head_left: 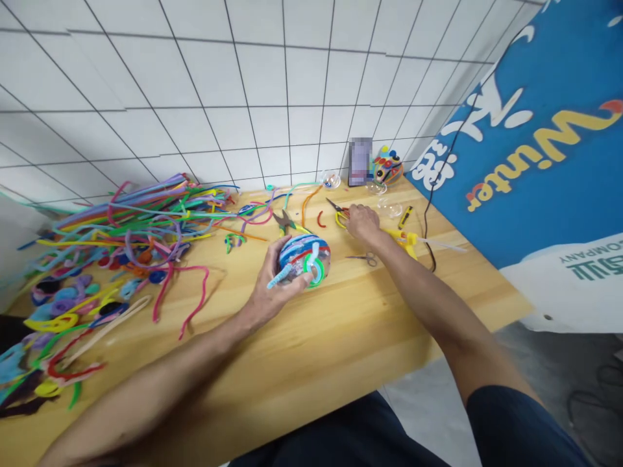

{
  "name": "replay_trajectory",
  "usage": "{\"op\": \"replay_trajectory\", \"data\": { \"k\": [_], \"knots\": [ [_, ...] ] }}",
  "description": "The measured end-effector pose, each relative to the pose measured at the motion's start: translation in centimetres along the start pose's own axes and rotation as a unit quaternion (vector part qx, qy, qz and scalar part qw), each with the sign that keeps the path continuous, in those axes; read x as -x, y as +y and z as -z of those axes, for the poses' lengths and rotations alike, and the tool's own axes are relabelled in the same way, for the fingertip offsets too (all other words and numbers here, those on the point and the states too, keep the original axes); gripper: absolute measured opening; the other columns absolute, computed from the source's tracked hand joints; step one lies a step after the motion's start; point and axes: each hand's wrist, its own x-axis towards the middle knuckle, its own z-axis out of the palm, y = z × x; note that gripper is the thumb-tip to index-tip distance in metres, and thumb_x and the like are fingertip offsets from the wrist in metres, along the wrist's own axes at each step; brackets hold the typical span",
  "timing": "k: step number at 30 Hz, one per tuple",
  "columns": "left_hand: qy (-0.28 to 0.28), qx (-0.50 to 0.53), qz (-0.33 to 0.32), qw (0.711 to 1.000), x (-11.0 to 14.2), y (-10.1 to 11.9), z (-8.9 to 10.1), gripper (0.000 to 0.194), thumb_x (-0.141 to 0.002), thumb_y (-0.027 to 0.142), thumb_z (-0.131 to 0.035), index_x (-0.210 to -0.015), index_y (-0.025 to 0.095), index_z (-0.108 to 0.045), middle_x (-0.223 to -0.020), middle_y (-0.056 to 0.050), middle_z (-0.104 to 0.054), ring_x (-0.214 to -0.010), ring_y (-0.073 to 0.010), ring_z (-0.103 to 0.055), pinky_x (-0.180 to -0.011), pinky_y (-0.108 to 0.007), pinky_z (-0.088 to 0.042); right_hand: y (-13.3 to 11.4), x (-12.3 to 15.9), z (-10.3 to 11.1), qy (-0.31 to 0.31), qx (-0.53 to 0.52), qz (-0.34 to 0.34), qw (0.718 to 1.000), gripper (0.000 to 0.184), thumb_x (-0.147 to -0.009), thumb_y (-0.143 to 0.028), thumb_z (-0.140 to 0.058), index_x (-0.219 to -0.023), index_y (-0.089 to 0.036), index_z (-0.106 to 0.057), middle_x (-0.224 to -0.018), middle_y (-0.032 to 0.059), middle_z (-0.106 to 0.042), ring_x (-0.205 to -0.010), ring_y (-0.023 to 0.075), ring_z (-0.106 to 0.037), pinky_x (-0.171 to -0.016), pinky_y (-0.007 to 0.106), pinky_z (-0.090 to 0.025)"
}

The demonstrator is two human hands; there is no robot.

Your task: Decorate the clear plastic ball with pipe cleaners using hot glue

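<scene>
My left hand (273, 285) is closed around a ball wrapped in fuzzy pipe cleaners (302, 245), mostly blue with some red. A green and white ring and a light blue stalk stand out from its near side, where my thumb presses. Farther right, my right hand (363, 222) curls over the yellow and black handles of dark-bladed scissors (333, 205) lying on the table; its fingers partly hide the handles. Pliers (285, 222) lie just behind the ball. Small metal scissors (365, 258) rest below my right hand.
A big heap of pipe cleaners (146, 207) covers the left side of the wooden table (311, 344). Clear plastic half-shells (389, 207), a phone (359, 162) and a decorated ball (388, 165) stand at the back. A yellow glue gun (407, 241) and dark cable (426, 224) lie right.
</scene>
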Motion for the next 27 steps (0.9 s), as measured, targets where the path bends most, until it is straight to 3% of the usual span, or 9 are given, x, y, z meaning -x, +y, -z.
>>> {"op": "replay_trajectory", "data": {
  "k": [5,10,14,17,21,23,27],
  "knots": [
    [-0.014,0.007,0.036,0.999,0.4,-1.1,-0.5,0.091,-0.079,0.060,-0.092,-0.151,0.024,-0.051,-0.148,-0.014,-0.066,-0.133,-0.0338,-0.070,-0.116,-0.052,-0.058,0.2,-1.1,-0.2,-0.026,0.011,0.008,1.000,0.041,-0.108,-0.035,-0.055,-0.137,-0.008,-0.065,-0.142,0.0284,-0.070,-0.133,0.0359,-0.065,-0.110,0.043,-0.050],
    [-0.008,0.012,0.039,0.999,0.1,-1.5,-0.6,0.087,-0.078,0.057,-0.092,-0.149,0.023,-0.052,-0.144,-0.013,-0.069,-0.132,-0.0325,-0.071,-0.116,-0.050,-0.059,0.0,-2.0,0.1,-0.044,-0.008,0.026,0.999,0.040,-0.105,-0.031,-0.056,-0.139,-0.009,-0.061,-0.140,0.0272,-0.069,-0.125,0.0370,-0.070,-0.106,0.046,-0.054],
    [0.014,0.023,0.039,0.999,-0.1,-1.7,-0.6,0.087,-0.077,0.058,-0.092,-0.146,0.023,-0.053,-0.141,-0.012,-0.070,-0.128,-0.0321,-0.072,-0.112,-0.050,-0.061,1.0,-1.5,0.9,0.022,-0.103,0.044,0.993,0.046,-0.103,-0.027,-0.055,-0.147,-0.012,-0.053,-0.143,0.0242,-0.068,-0.124,0.0353,-0.071,-0.107,0.049,-0.056],
    [0.031,0.035,0.042,0.998,-0.3,-1.9,-0.6,0.083,-0.078,0.057,-0.091,-0.144,0.025,-0.054,-0.142,-0.011,-0.070,-0.130,-0.0318,-0.071,-0.113,-0.051,-0.061,2.5,1.2,1.5,0.044,-0.285,0.089,0.953,0.054,-0.098,-0.034,-0.064,-0.148,-0.018,-0.052,-0.129,0.0159,-0.075,-0.113,0.0305,-0.075,-0.102,0.049,-0.060],
    [0.043,0.040,0.041,0.997,-0.5,-2.0,-0.4,0.079,-0.078,0.058,-0.091,-0.141,0.025,-0.057,-0.139,-0.011,-0.071,-0.128,-0.0316,-0.071,-0.112,-0.051,-0.061,3.7,7.8,1.6,-0.056,-0.403,0.151,0.901,0.053,-0.095,-0.042,-0.068,-0.144,-0.024,-0.058,-0.122,0.0107,-0.079,-0.106,0.0267,-0.078,-0.090,0.043,-0.065],
    [0.044,0.043,0.040,0.997,-0.4,-2.0,-0.4,0.079,-0.078,0.058,-0.091,-0.141,0.025,-0.057,-0.139,-0.011,-0.070,-0.128,-0.0315,-0.071,-0.111,-0.050,-0.061,3.5,11.4,1.6,-0.060,-0.391,0.183,0.900,0.048,-0.094,-0.035,-0.065,-0.141,-0.025,-0.063,-0.119,0.0095,-0.079,-0.102,0.0258,-0.078,-0.086,0.042,-0.064],
    [0.040,0.038,0.037,0.998,-0.1,-2.0,-0.3,0.079,-0.080,0.062,-0.091,-0.142,0.027,-0.055,-0.143,-0.010,-0.068,-0.130,-0.0311,-0.069,-0.114,-0.050,-0.060,2.2,16.6,1.9,0.040,-0.291,0.240,0.925,0.049,-0.091,-0.024,-0.066,-0.140,-0.025,-0.066,-0.119,0.0085,-0.079,-0.100,0.0252,-0.077,-0.089,0.042,-0.062]
  ]
}}
